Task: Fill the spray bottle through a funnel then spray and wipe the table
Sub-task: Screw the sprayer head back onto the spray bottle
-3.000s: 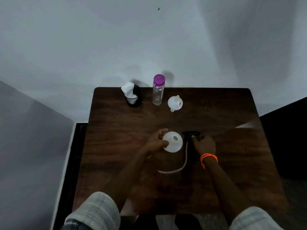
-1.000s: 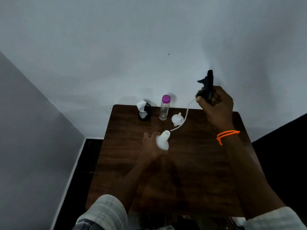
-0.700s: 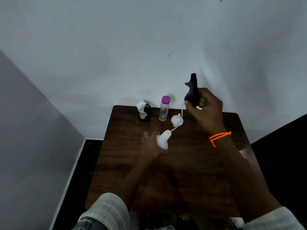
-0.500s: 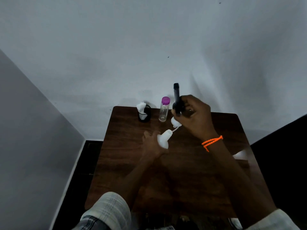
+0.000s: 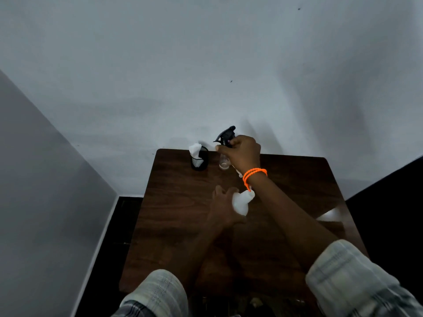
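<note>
My left hand (image 5: 223, 208) grips the white spray bottle body (image 5: 241, 201) upright on the dark wooden table (image 5: 178, 227). My right hand (image 5: 243, 153) holds the black trigger spray head (image 5: 225, 136) raised over the table's far edge, above the clear water bottle (image 5: 223, 162). A short piece of the head's white dip tube (image 5: 238, 172) shows below my right wrist. My right hand hides the water bottle's cap and most of the funnel.
A black mesh cup with white tissue (image 5: 199, 157) stands at the far left of the table. A pale wall rises right behind the table. Dark floor lies at both sides.
My right hand has carried the black spray head from high on the right leftward and down, over the clear bottle. My left hand has kept hold of the white bottle.
</note>
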`<state>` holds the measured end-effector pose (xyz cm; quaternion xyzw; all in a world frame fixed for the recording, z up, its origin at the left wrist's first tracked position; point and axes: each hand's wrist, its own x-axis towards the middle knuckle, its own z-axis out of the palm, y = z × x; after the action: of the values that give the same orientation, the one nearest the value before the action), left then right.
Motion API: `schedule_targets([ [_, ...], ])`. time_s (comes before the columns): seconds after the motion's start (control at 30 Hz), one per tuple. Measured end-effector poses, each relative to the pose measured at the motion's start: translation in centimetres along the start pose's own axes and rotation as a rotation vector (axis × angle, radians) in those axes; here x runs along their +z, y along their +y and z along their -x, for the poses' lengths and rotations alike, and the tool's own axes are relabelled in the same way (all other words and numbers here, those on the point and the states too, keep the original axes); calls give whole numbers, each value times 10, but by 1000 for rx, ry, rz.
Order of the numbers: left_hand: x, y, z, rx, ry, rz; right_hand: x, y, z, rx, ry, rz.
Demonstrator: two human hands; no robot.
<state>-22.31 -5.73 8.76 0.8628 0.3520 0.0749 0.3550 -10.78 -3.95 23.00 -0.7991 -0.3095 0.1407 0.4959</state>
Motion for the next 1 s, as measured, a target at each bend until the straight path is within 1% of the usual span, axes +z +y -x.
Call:
schedule_targets([
  [0.1, 1, 2, 1, -29, 51, 47, -3, 11, -5, 155, -19, -159],
  [0.17, -2, 0, 0, -76, 66, 76, -10, 12, 0, 230, -68, -344],
  [0.23, -4, -5, -2, -115, 86, 102, -17, 14, 8, 242, -131, -496],
  [0.27, -5, -7, -4, -134, 99, 115, -21, 17, 12, 216, -151, -514],
  [0.33, -10, -9, -7, -149, 120, 139, -26, 24, 20, 149, -153, -465],
  [0.4, -13, -9, -10, -143, 123, 145, -28, 37, 23, 120, -121, -432],
  [0.57, -19, -3, -15, -130, 148, 150, -29, 70, 22, 183, -85, -448],
  [0.63, -18, 0, -15, -122, 157, 154, -29, 78, 28, 195, -108, -471],
  [0.73, -19, 2, -18, -75, 173, 162, -26, 92, 37, 151, -186, -469],
  [0.8, -20, 5, -18, -41, 177, 163, -26, 100, 38, 110, -206, -455],
  [1.0, -17, 3, -22, -44, 185, 157, -35, 108, 35, -15, -258, -299],
])
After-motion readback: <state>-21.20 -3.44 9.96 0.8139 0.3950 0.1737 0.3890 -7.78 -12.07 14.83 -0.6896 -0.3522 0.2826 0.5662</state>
